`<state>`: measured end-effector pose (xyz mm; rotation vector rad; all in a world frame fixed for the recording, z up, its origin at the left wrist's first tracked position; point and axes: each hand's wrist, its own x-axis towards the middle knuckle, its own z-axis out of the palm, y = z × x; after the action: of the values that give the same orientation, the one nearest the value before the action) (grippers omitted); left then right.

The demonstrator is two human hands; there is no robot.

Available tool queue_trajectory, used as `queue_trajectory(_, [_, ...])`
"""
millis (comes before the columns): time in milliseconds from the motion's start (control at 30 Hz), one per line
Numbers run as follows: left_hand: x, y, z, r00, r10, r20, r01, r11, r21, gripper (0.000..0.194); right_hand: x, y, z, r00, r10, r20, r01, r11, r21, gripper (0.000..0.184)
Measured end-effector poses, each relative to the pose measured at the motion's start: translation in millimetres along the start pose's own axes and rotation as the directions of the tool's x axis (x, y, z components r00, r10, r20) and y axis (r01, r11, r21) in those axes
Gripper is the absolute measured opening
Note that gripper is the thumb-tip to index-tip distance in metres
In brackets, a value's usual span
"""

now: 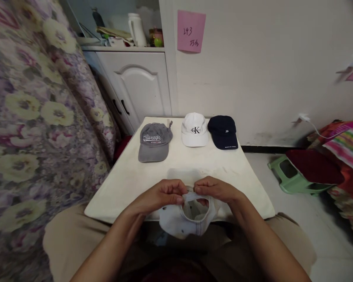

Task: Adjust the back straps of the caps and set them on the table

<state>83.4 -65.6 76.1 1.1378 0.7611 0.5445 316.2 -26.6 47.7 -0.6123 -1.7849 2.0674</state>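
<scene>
A pale baseball cap (172,222) is held over the near edge of the table, its back opening and strap facing me. My left hand (170,192) pinches the strap at its left end. With fingers closed, my right hand (213,188) grips the strap's right side. Farther back on the table lie a grey cap (155,143) with "Always" lettering, a white cap (195,130) with a CK logo, and a navy cap (222,131). The white and navy caps sit close side by side.
The caps lie on a cream-covered table (120,184). A flowered curtain (41,117) hangs at the left, a white cabinet (138,78) stands behind, and a green stool (294,176) with a dark red top is at the right.
</scene>
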Motion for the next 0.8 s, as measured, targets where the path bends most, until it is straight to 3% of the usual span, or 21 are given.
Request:
queue_trajectory(433, [-7, -2, -6.6, 0.994, 0.026, -0.111, -0.008, 0.987, 0.159, 0.032, 4, 14, -13, 0.996, 0.024, -0.091, -0.018, 0.997, 0.07, 0.034])
queue_trajectory(800, [5, -5, 17.3, 0.999, 0.043, -0.029, -0.037, 0.98, 0.198, 0.03, -7, -4, 3, 0.994, 0.1, 0.044, -0.096, 0.992, -0.079, 0.029])
